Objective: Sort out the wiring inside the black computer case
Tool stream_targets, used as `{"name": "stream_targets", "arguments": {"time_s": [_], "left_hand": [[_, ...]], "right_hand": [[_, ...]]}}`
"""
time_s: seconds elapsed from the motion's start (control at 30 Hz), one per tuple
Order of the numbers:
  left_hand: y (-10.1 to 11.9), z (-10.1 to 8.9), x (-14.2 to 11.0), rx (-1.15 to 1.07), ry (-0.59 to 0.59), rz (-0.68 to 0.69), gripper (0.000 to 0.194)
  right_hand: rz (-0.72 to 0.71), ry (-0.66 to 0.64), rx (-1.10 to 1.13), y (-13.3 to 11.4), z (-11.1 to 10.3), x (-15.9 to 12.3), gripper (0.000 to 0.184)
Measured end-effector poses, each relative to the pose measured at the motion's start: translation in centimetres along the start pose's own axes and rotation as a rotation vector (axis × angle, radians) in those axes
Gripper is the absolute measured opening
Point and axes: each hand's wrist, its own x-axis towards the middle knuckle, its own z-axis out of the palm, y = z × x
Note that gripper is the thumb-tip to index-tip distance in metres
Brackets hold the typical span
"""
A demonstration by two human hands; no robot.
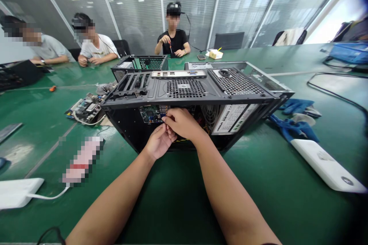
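Observation:
A black computer case [184,89] lies in front of me, its open side facing me. Both my hands reach into that opening, close together. My left hand [161,141] is palm up, with curled fingers and the thumb pressed to the fingertips. Just above it, my right hand [184,122] is closed in a pinch, back of the hand toward me. What the fingertips hold is too small to make out. Behind them shows the motherboard [151,115]. To the right sit a power supply [232,119] with a white label and thin wires, partly covered by my right hand.
A loose circuit board [86,109] with cables lies left of the case. Blue gloves [299,122] and a white power bank [324,164] are on the right. On the left, a white block [20,193] is cabled to a blurred phone [83,160]. Several people sit across the green table [169,206].

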Motion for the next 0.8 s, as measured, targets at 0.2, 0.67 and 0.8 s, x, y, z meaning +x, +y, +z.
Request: {"name": "stream_targets", "arguments": {"time_s": [0.2, 0.67, 0.8], "left_hand": [[0.21, 0.45, -0.08, 0.087, 0.013, 0.059, 0.029], [0.42, 0.26, -0.04, 0.116, 0.007, 0.053, 0.03], [0.58, 0.18, -0.1, 0.113, -0.025, 0.015, 0.035]], "right_hand": [[-0.032, 0.063, -0.039, 0.45, 0.24, 0.08, 0.027], [-0.033, 0.025, 0.003, 0.28, 0.19, 0.09, 0.03], [-0.033, 0.009, 0.017, 0.1, 0.01, -0.04, 0.032]]}}
